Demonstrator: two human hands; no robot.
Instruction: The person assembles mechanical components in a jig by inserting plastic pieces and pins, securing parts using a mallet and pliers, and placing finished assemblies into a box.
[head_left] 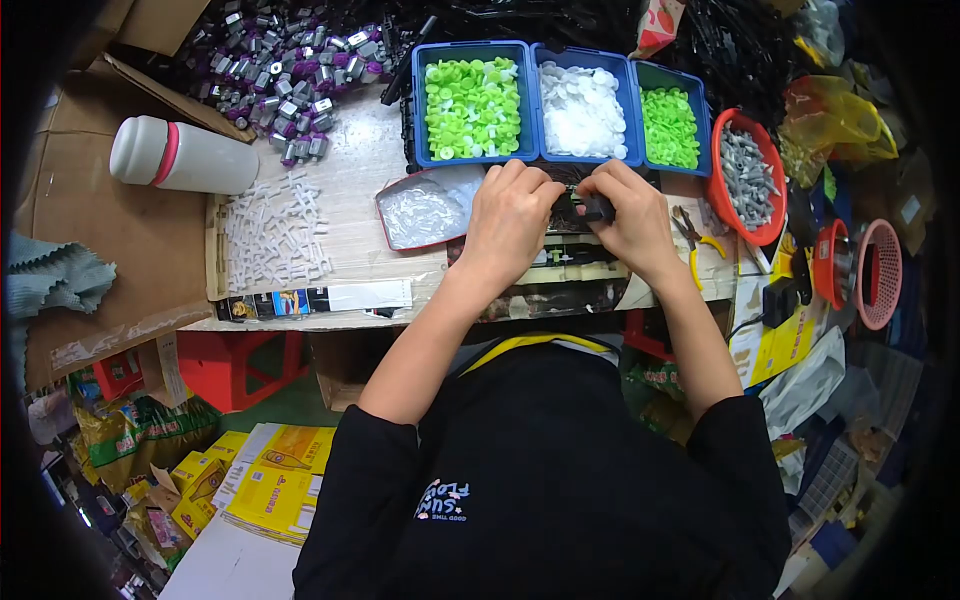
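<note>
Over the work table, my left hand [512, 215] and my right hand [632, 215] are close together. A small black plastic part [597, 208] is pinched in the fingers of my right hand. My left fingers are curled beside the part's other end, and what they grip is hidden. Just beyond my hands stand blue bins: one with green plastic pieces [472, 105], one with white discs [582, 110] and a smaller one with green pieces [670, 125]. A red-rimmed tray with clear, greasy-looking contents [425, 210] lies left of my left hand.
Yellow-handled pliers [700, 245] lie right of my right hand, near a red basket of grey pieces [745, 180]. White plastic pieces [275, 235], a white bottle [185, 155] and piled metal-and-purple parts [290, 85] are at left. Black parts [590, 20] are heaped behind the bins.
</note>
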